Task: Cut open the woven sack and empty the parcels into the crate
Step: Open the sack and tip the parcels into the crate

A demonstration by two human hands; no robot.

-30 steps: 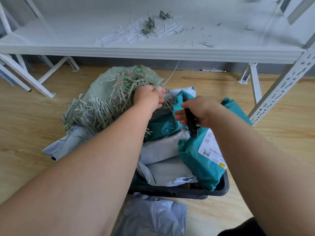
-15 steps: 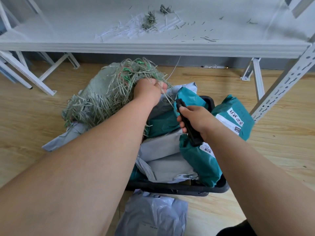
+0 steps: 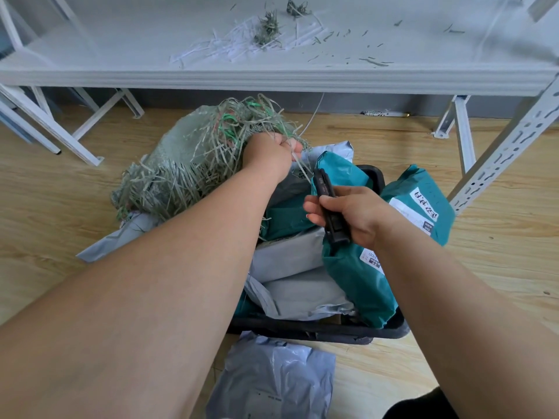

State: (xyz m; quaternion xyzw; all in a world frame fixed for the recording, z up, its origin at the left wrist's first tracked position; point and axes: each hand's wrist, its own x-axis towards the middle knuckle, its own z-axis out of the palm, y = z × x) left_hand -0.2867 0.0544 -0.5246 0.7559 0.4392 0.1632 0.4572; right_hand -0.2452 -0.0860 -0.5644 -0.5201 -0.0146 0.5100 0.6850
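A frayed green woven sack lies on the floor against the far left of the black crate. My left hand grips a bunch of its loose strands at the sack's mouth. My right hand holds a black utility knife, tip pointing up toward the sack; its blade cannot be made out. Teal parcels and grey parcels fill the crate. One teal parcel leans over the crate's right rim.
A grey parcel lies on the wooden floor in front of the crate, another grey parcel under the sack at left. A white metal shelf strewn with cut strands spans the back; its slotted leg slants at right.
My right hand with the knife has drawn back toward me and to the right, away from the sack. My left hand keeps its hold on the strands, lifted slightly.
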